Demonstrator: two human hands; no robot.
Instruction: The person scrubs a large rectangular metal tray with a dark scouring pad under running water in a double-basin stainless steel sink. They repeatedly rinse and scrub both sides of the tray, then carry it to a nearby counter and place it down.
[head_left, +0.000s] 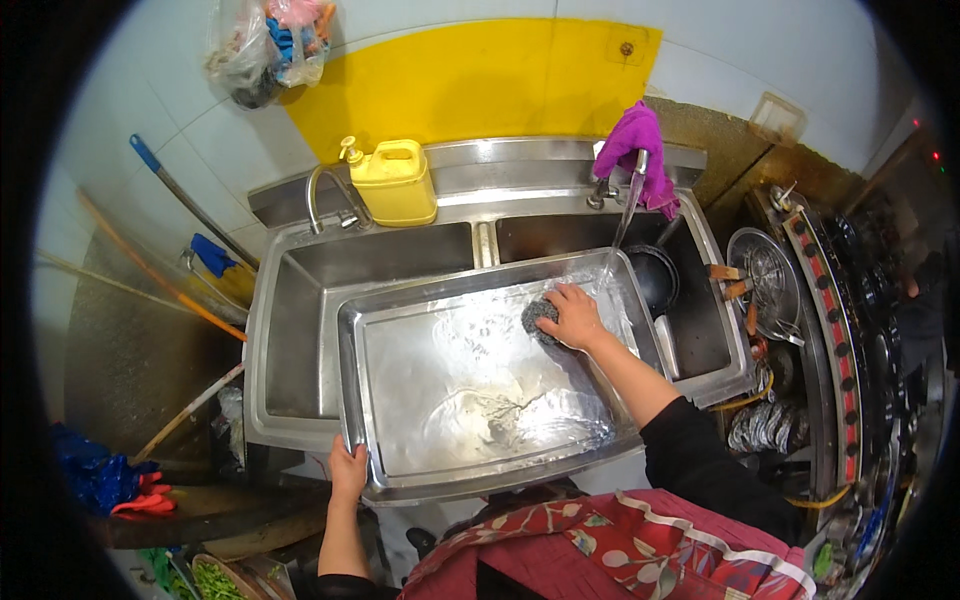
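Note:
A large rectangular stainless steel tray (420, 405) lies tilted across the double sink, its near edge overhanging the front. My left hand (349, 469) grips the tray's left rim near its front corner. My right hand (576, 319) holds a grey metal scouring pad (540, 321) against the wet inside of the tray, towards its far right part. Water runs from the right faucet (638, 169) into the tray's far right corner. A purple cloth (636, 142) hangs over that faucet.
A yellow pump jug (395, 184) stands behind the left basin (296, 345), beside the left faucet (311, 202). A black round pan (651, 277) sits in the right basin. A metal strainer (761, 277) and a stove (832, 337) are at the right. Long handles lean at the left.

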